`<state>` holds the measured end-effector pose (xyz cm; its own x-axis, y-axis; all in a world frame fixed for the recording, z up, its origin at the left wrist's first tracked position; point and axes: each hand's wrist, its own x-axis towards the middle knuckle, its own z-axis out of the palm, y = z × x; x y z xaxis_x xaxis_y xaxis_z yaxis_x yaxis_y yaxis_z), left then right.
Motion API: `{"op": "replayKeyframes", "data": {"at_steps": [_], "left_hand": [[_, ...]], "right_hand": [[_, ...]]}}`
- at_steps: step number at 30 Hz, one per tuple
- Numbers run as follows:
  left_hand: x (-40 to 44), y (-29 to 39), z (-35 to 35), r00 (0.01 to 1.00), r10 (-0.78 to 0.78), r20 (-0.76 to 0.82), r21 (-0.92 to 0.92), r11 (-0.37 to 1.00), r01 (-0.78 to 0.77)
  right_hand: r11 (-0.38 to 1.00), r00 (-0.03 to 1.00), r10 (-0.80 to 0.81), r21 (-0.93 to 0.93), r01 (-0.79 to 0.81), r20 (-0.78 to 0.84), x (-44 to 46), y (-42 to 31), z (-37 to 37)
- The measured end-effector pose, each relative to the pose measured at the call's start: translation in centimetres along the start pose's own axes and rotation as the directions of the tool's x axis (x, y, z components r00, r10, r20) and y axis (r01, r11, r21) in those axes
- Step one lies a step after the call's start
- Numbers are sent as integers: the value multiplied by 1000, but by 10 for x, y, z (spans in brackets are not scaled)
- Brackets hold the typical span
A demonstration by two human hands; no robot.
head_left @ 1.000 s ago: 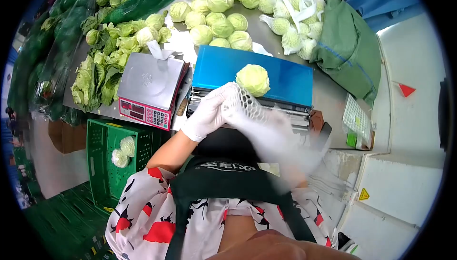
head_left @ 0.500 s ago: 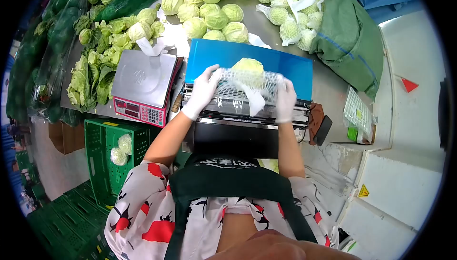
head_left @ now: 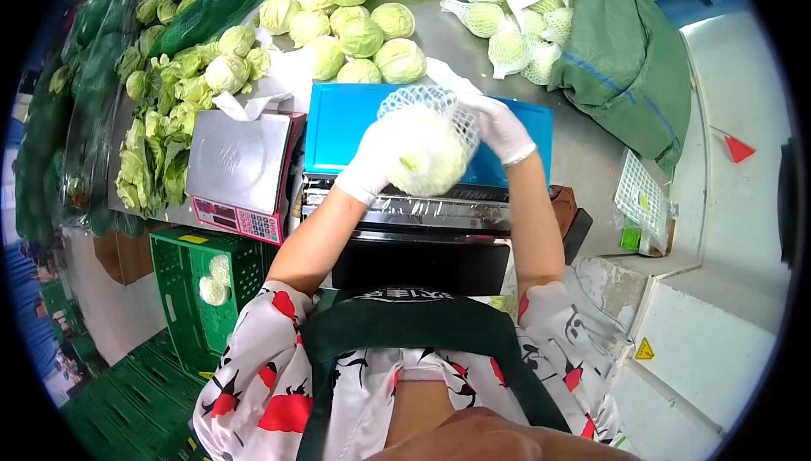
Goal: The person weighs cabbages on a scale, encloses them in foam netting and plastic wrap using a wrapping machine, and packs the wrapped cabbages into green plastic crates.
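Note:
A pale green cabbage (head_left: 422,161) is held up over the blue board (head_left: 338,123), its cut stem end turned towards me. White foam netting (head_left: 422,100) lies around the cabbage's far and right side. My left hand (head_left: 372,157), in a white glove, is closed on the cabbage's left side; part of its fingers is hidden. On the right, my right hand (head_left: 498,127), gloved too, grips the netting beside the cabbage. Just below the hands is the wrapping machine (head_left: 439,208) with clear film across it.
A scale with a red keypad (head_left: 236,161) stands to the left. Bare cabbages (head_left: 359,36) are piled behind, netted cabbages (head_left: 509,49) at the back right beside a green sack (head_left: 625,56). A green crate (head_left: 177,284) with wrapped pieces stands at lower left.
The cabbage has come up off the blue board and turned stem end towards me. The netting, stretched between both hands before, is now around its far side. My left hand has taken hold of the cabbage.

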<state>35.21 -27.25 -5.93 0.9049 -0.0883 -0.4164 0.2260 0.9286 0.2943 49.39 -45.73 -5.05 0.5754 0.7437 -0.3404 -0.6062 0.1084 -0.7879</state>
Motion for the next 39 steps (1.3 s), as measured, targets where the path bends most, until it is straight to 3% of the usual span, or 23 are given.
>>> {"op": "replayKeyframes", "data": {"at_steps": [2, 3, 5, 6, 7, 9, 10, 11, 14, 16, 18, 19, 20, 23, 25, 28, 29, 32, 33, 34, 36, 38, 39], "left_hand": [[10, 1, -3, 978, 167, 122, -176, 974, -145], [15, 3, 2, 966, 249, -71, -99, 962, -255], [19, 1, 4, 852, 519, 69, 608, 656, -448], [24, 1, 4, 792, 571, 216, 833, 316, -455], [34, 2, -3, 833, 518, 195, 748, 471, -468], [31, 5, 0, 833, 532, 150, 798, 433, -420], [29, 7, -1, 831, 542, 127, 820, 414, -395], [26, 13, -14, 728, 630, 271, 928, 30, -371], [-19, -4, -12, 848, 502, 171, 896, 279, -346], [-35, -16, -7, 906, 339, 254, 956, 55, -288], [-42, -18, -6, 873, 421, 246, 953, 60, -297], [-43, -14, -19, 755, 575, 315, 948, -149, -282], [-58, -5, -20, 646, 695, 315, 947, -186, -261], [-123, 25, -46, 588, 718, 374, 871, -489, 42], [-153, 19, -86, 600, 614, 513, 663, -727, 178], [-167, -9, -81, 687, 551, 473, 517, -805, 290], [-160, -13, -85, 688, 570, 449, 654, -734, 181], [-143, -19, -98, 673, 649, 355, 895, -445, -43], [-147, -15, -90, 753, 628, 195, 973, -24, -232], [-157, -7, -82, 841, 521, 146, 965, 111, -236], [-197, 13, -42, 960, 230, 158, 944, 251, -215], [-223, 31, -25, 950, 41, 310, 945, 99, -312], [-233, 41, -13, 925, -8, 379, 914, 160, -373]], "right_hand": [[989, 966, -137, -83, 121, -217, -26, -8, 0], [991, 968, -126, 18, 133, -218, -33, -6, 5], [964, 969, -89, 225, 141, -229, -43, 8, 24], [868, 936, -351, -379, 321, -12, -43, 18, 39], [917, 935, -327, -286, 279, -137, -47, 21, 51], [963, 912, -270, -103, 251, -308, -50, 38, 55], [933, 870, -344, -231, 275, -352, -53, 50, 55], [888, 822, -421, -356, 290, -382, -58, 62, 58], [754, 722, -582, -579, 309, -373, -69, 87, 63], [680, 722, -612, -681, 272, -323, -73, 94, 56], [634, 700, -643, -729, 258, -311, -82, 99, 48], [626, 689, -651, -739, 250, -319, -89, 98, 44], [616, 674, -663, -749, 245, -326, -96, 97, 39], [294, 458, -820, -940, -174, -342, -153, 96, 35], [55, 365, -879, -824, -564, -308, -176, 123, 10], [56, 457, -766, -756, -652, -451, -173, 135, 26], [32, 495, -745, -766, -642, -446, -166, 138, 29], [369, 491, -690, -842, -393, -532, -151, 157, -4], [433, 552, -678, -871, -232, -485, -165, 139, 2], [756, 650, -543, -647, 102, -532, -182, 130, 3], [944, 775, -285, -306, 125, -564, -234, 93, 29], [812, 883, -229, -581, -60, -410, -289, 67, 28], [767, 949, -279, -629, 126, -150, -309, 53, 16]]}}
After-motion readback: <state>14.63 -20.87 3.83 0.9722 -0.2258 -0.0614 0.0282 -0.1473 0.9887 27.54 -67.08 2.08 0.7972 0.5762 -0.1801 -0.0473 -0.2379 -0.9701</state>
